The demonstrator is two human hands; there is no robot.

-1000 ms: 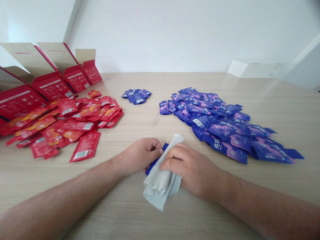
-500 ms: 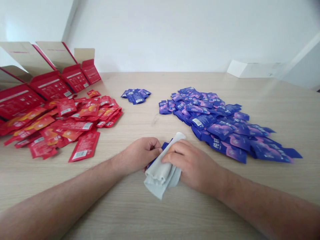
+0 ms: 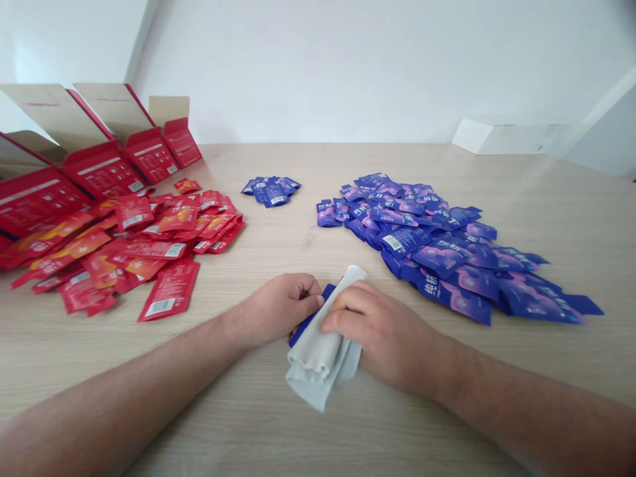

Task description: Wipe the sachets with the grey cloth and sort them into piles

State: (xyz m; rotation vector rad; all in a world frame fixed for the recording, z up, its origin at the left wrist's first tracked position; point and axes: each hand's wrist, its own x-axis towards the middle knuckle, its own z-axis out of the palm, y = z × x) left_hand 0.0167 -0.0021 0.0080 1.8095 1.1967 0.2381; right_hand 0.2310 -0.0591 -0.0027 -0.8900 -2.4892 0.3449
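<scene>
Near the middle of the table, my left hand [image 3: 284, 306] pinches a blue sachet [image 3: 301, 331], most of which is covered by cloth and fingers. My right hand [image 3: 380, 328] is closed on a folded pale ribbed cloth [image 3: 317, 352], pressed over the sachet's right side. The cloth's rolled end points up and away, and its loose folds hang toward me. To the right lies a big heap of blue and purple sachets [image 3: 442, 255]. A smaller cluster of blue sachets [image 3: 274, 192] rests farther back, beyond my hands.
A heap of red and orange sachets [image 3: 149, 242] spreads over the left of the table [image 3: 278, 430]. Behind it stand several red cartons [image 3: 102, 169] with raised flaps. A white box [image 3: 511, 138] sits against the wall at the back right.
The cloth in my right hand has slid slightly down toward me, its lower fold hanging lower. More of the blue sachet's lower edge shows. My left hand has hardly moved.
</scene>
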